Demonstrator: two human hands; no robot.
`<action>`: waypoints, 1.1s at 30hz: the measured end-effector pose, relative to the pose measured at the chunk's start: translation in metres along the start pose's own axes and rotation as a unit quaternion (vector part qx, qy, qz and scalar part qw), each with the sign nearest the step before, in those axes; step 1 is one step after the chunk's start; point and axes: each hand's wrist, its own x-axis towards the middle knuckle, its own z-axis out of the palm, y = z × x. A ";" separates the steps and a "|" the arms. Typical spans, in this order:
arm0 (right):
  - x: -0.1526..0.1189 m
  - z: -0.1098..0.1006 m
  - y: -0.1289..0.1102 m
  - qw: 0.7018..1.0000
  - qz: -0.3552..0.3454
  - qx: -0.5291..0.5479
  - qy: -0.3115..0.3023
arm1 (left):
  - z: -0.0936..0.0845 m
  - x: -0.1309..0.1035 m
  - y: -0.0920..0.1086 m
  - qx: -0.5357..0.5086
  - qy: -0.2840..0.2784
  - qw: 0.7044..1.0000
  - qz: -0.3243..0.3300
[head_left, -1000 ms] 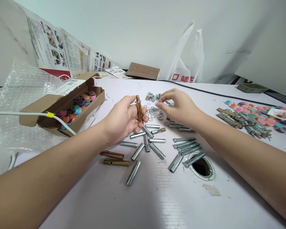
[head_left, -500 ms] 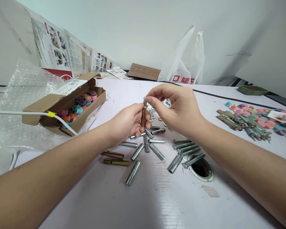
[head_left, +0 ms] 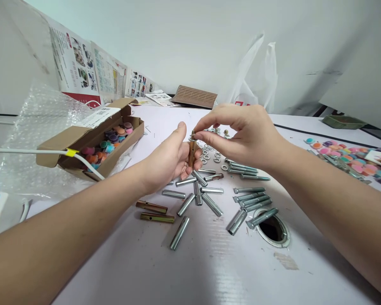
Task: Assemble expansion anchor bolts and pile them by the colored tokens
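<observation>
My left hand (head_left: 165,166) is wrapped round a brass-coloured expansion bolt sleeve (head_left: 192,153), held upright with its thumb lifted off. A washer (head_left: 191,139) sits at the sleeve's top. Right above it, my right hand (head_left: 246,136) pinches a small brass-coloured nut (head_left: 193,133) between thumb and forefinger; the fingertips partly hide it. Below the hands lie several silver sleeves (head_left: 212,205) and two brass-coloured sleeves (head_left: 157,217). Loose washers (head_left: 216,157) are scattered behind, and long bolts (head_left: 255,199) lie under my right forearm.
An open cardboard box (head_left: 127,137) of coloured caps stands at left, crossed by a white cable (head_left: 51,151) beside bubble wrap (head_left: 28,140). A round hole (head_left: 285,237) with a metal rim is at right. Coloured caps (head_left: 352,154) lie far right, near a green tray (head_left: 344,122).
My left thumb has lifted away from the bolt. My right fingers have come down slightly at its top, covering the threaded end. The view has shifted a little left.
</observation>
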 end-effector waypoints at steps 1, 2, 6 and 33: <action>0.001 -0.002 0.003 1.000 0.008 0.014 0.005 | 0.000 0.000 0.000 0.000 0.002 1.000 -0.001; 0.002 -0.005 0.007 0.999 0.020 0.027 0.014 | 0.000 0.001 0.000 -0.002 0.004 1.000 -0.002; 0.012 -0.003 0.041 0.992 0.126 -0.021 0.008 | -0.001 0.002 0.001 -0.020 0.016 1.000 -0.008; 0.036 0.032 0.072 0.955 0.217 -0.154 -0.130 | -0.012 0.004 -0.012 0.210 0.025 0.977 0.030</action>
